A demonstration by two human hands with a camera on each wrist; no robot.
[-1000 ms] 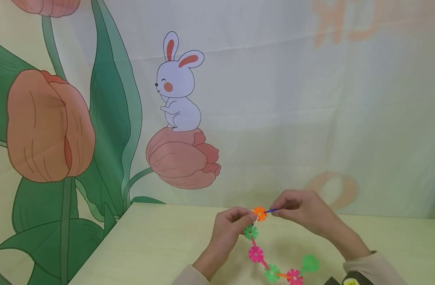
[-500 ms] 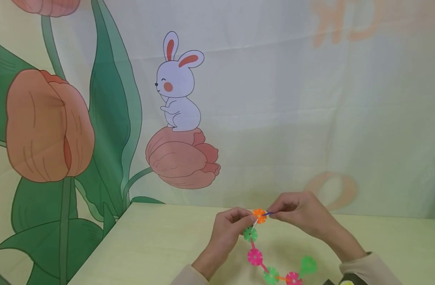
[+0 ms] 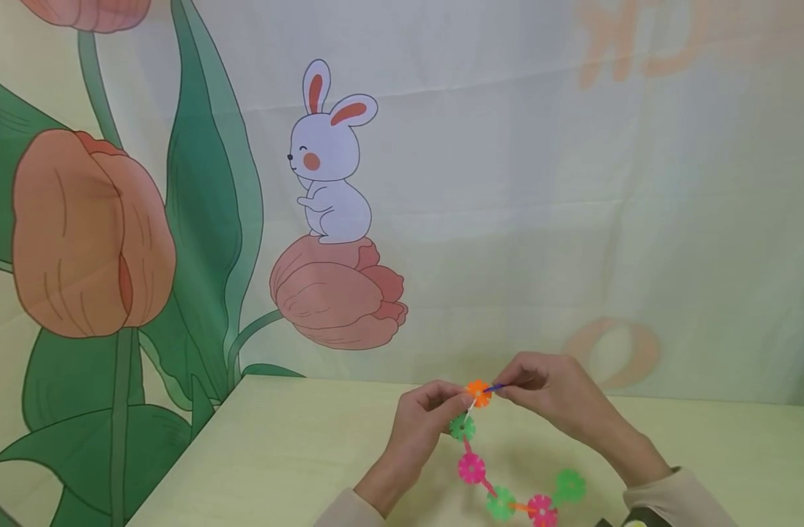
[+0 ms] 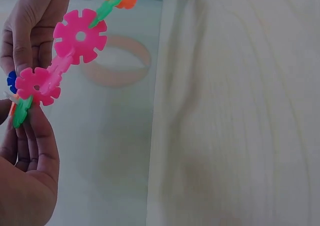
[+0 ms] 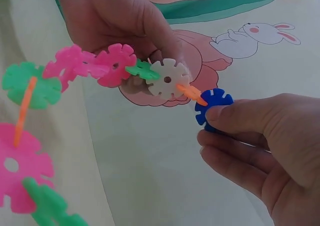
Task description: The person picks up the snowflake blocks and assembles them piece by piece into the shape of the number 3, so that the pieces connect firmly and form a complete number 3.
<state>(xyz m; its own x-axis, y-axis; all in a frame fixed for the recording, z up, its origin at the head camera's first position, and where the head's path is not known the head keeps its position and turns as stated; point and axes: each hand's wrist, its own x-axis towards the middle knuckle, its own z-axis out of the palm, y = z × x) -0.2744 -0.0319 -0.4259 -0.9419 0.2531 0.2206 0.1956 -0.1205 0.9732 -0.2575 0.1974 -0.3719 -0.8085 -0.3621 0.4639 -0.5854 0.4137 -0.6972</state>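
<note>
My left hand (image 3: 420, 424) holds a chain of slotted plastic snowflake discs near its upper end, with the thumb by the white disc (image 5: 161, 90). Joined to that white disc is an orange disc (image 3: 477, 386). Between thumb and fingers, my right hand (image 3: 560, 399) pinches a blue snowflake disc (image 5: 216, 97). The blue disc meets the orange one edge to edge; how deep the slots engage cannot be told. Below the left hand hang a green disc (image 3: 462, 433), a pink disc (image 3: 466, 463) and several more, ending in a green disc (image 3: 571, 485).
A pale table (image 3: 277, 446) lies under the hands. Behind it hangs a cloth backdrop (image 3: 507, 183) printed with tulips and a rabbit (image 3: 339, 208). A dark strap (image 3: 652, 518) crosses the right sleeve at the bottom edge.
My right hand has shifted slightly left with the blue disc, which sits a little closer to the orange one. The left hand keeps its grip, and the hanging chain sways slightly.
</note>
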